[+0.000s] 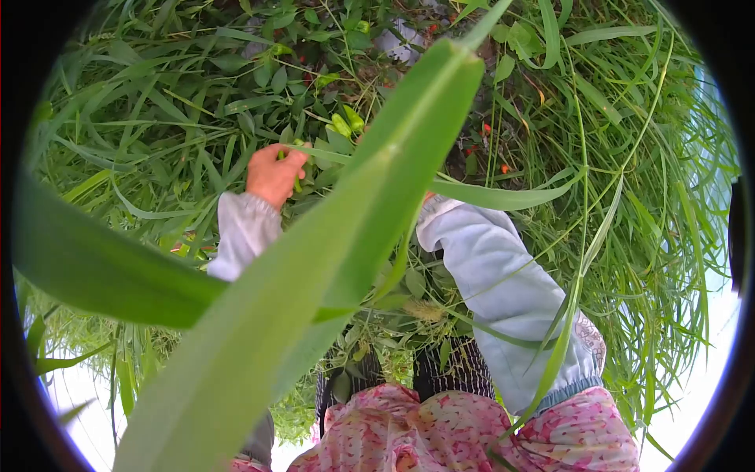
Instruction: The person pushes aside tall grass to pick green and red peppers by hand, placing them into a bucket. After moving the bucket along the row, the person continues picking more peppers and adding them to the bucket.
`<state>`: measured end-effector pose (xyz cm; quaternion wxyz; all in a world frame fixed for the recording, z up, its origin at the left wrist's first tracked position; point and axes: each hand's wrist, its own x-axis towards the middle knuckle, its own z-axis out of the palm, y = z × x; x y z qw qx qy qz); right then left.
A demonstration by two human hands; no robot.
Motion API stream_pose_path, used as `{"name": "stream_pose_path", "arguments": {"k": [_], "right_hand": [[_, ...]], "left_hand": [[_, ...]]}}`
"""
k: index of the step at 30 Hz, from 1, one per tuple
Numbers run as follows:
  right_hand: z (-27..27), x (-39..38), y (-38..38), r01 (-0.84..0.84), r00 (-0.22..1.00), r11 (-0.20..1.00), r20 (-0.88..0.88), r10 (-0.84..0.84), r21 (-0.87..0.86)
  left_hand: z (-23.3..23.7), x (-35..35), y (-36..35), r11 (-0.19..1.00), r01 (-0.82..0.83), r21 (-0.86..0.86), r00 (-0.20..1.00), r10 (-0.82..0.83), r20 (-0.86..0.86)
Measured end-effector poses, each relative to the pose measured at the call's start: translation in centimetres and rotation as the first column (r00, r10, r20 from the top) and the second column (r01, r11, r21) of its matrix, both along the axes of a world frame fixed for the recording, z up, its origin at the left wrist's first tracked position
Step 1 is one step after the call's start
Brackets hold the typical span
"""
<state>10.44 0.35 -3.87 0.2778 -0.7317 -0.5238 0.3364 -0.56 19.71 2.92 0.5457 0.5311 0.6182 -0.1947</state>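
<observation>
My left hand [274, 173] reaches into the plants left of centre, its fingers closed around a green pepper [298, 182] whose narrow end shows below them. Light green peppers [343, 124] hang among leaves just to the upper right of that hand. A broad grass blade [338, 259] crosses the view close to the camera and covers most of my right hand [429, 197]; only a sliver of skin shows at the end of the pale sleeve, so its fingers are hidden.
Tall grass [598, 102] surrounds the pepper plants on both sides. Red peppers [505, 168] lie low among the stems to the right. A pale object [399, 43] sits on the ground at the top. Another wide blade [102, 259] crosses the left side.
</observation>
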Motion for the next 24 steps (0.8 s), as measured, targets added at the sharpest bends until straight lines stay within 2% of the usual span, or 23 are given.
{"name": "stream_pose_path", "arguments": {"k": [2, 3, 4, 5, 7, 8, 9, 12, 13, 15, 16, 17, 20, 21, 22, 24], "right_hand": [[-0.5, -0.4, 0.1, -0.028, 0.999, 0.998, 0.024, 0.030, -0.051], [-0.8, -0.4, 0.1, -0.039, 0.998, 0.996, 0.039, 0.042, -0.078], [-2.0, -1.1, -0.3, 0.119, 0.947, 0.993, -0.303, -0.111, 0.010], [-3.2, -1.8, -0.5, 0.294, 0.760, 0.955, -0.616, -0.209, 0.039], [-3.8, -1.9, -0.6, 0.330, 0.750, 0.941, -0.627, -0.212, 0.077], [-3.4, -1.5, -0.5, 0.180, 0.936, 0.979, -0.324, -0.139, 0.100], [-3.0, -1.3, -0.4, 0.031, 0.999, 0.997, 0.016, -0.032, 0.067], [-2.9, -1.5, -0.4, 0.033, 0.998, 0.999, 0.049, -0.033, 0.015], [-3.5, -1.7, -0.5, 0.053, 0.998, 0.995, 0.033, -0.056, 0.088], [-4.7, -1.9, -0.8, 0.093, 0.995, 0.970, 0.002, -0.096, 0.224], [-4.6, -1.9, -0.9, 0.154, 0.982, 0.968, -0.137, -0.129, 0.197], [-4.3, -2.0, -1.0, 0.214, 0.948, 0.963, -0.272, -0.164, 0.163], [-2.9, -2.1, -0.9, 0.351, 0.790, 0.932, -0.564, -0.242, 0.092], [-2.2, -1.4, -1.0, 0.167, 0.967, 0.983, -0.210, -0.147, 0.082], [-1.2, -0.6, -0.7, -0.004, 0.986, 1.000, 0.168, 0.004, -0.004], [0.2, 0.1, 0.1, 0.040, 0.999, 0.995, -0.002, -0.040, -0.091]], "left_hand": [[-2.6, 0.0, 0.0, 0.985, 0.126, -0.117, 0.988, -0.135, -0.075], [-3.1, 0.0, 0.0, 0.987, 0.106, -0.120, 0.988, -0.119, -0.102], [-3.3, 0.2, -0.3, 0.988, 0.087, -0.125, 0.986, -0.103, -0.130], [-3.5, 0.3, -0.4, 0.989, 0.068, -0.130, 0.984, -0.088, -0.158], [-3.3, 0.1, -0.1, 0.975, -0.124, -0.184, 0.979, 0.090, -0.182], [-3.1, -0.2, 0.2, 0.954, -0.219, -0.206, 0.964, 0.179, -0.198], [-3.4, -0.8, 0.2, 0.946, -0.182, -0.267, 0.973, 0.135, -0.185], [-4.5, -1.5, -0.5, 0.964, -0.104, -0.243, 0.991, 0.080, -0.106], [-4.9, -1.1, 0.0, 0.950, -0.083, -0.301, 0.986, 0.035, -0.161], [-5.1, -0.9, -0.1, 0.951, -0.018, -0.308, 0.990, -0.025, -0.135], [-5.2, -0.8, -0.3, 0.950, 0.011, -0.311, 0.991, -0.053, -0.124], [-4.0, -0.4, -1.0, 0.973, -0.041, -0.226, 0.996, 0.020, -0.092], [-0.8, -0.7, -2.6, 0.997, -0.072, 0.036, 0.989, 0.066, 0.132], [0.0, -1.6, -2.9, 0.990, -0.142, 0.027, 0.968, 0.133, 0.214], [0.9, -2.1, -3.1, 0.978, -0.206, 0.015, 0.948, 0.196, 0.252], [3.4, -2.7, -2.9, 0.942, -0.336, -0.017, 0.890, 0.323, 0.323]]}}
